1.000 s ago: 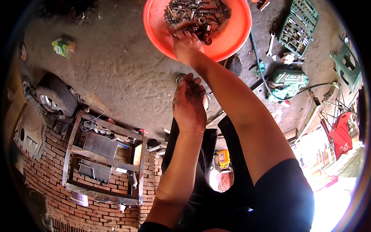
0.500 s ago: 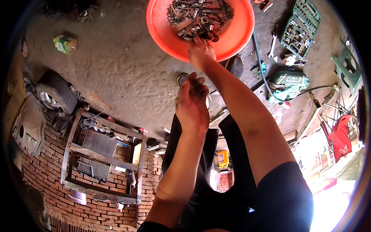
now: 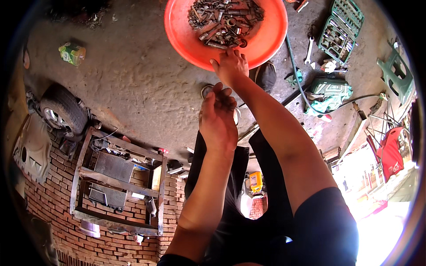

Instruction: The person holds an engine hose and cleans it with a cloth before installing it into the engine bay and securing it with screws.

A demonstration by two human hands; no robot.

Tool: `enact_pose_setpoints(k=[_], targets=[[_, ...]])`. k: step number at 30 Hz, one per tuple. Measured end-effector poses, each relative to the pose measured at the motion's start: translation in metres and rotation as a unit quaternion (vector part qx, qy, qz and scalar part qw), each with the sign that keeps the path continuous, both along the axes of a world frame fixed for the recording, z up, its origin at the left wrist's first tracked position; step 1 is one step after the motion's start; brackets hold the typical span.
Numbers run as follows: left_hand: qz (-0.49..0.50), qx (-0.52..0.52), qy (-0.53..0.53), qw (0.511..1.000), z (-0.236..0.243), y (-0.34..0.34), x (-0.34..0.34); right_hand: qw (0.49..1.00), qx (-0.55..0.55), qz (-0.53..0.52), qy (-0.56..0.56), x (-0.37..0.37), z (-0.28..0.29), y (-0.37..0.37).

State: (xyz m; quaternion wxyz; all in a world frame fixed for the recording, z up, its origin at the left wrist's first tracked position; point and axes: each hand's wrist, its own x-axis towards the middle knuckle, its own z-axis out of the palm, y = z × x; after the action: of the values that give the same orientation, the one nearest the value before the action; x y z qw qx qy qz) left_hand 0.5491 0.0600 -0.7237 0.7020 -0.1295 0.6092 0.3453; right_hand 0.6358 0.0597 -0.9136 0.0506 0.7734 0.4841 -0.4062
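Note:
A wide red-orange plastic basin stands on the ground at the top of the view. Bolts, nuts, sockets and other small metal parts lie heaped in it. Over the basin's near rim is my right hand, back upward, thumb apart from the fingers, with no part visible in it. The fingertips are just short of the heap. Lower and to the left, my left hand is held palm up with its fingers curled over. Those curled, darkened fingers hide whatever lies inside.
A wrench and an opened green socket case lie right of the basin. Nearby are a hose, a green case and a green stool. At left are a wheel, a metal frame and a plastic bottle.
My right hand has drawn back from the metal parts toward the basin's near rim, and its fingers have spread. The left hand stays curled in nearly the same place. The view has shifted slightly.

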Motion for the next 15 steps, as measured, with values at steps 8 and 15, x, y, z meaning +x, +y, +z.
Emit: enact_pose_setpoints(k=[8, 15], targets=[[-0.008, 0.001, 0.000, 1.000, 0.003, 0.004, 0.000, 0.979, 0.087, -0.073, 0.170, -0.024, -0.016, 0.005], [-0.014, -0.010, 0.003, 1.000, 0.003, 0.008, 0.003, 0.985, 0.093, -0.142, -0.009, -0.028, -0.010, 0.000]])
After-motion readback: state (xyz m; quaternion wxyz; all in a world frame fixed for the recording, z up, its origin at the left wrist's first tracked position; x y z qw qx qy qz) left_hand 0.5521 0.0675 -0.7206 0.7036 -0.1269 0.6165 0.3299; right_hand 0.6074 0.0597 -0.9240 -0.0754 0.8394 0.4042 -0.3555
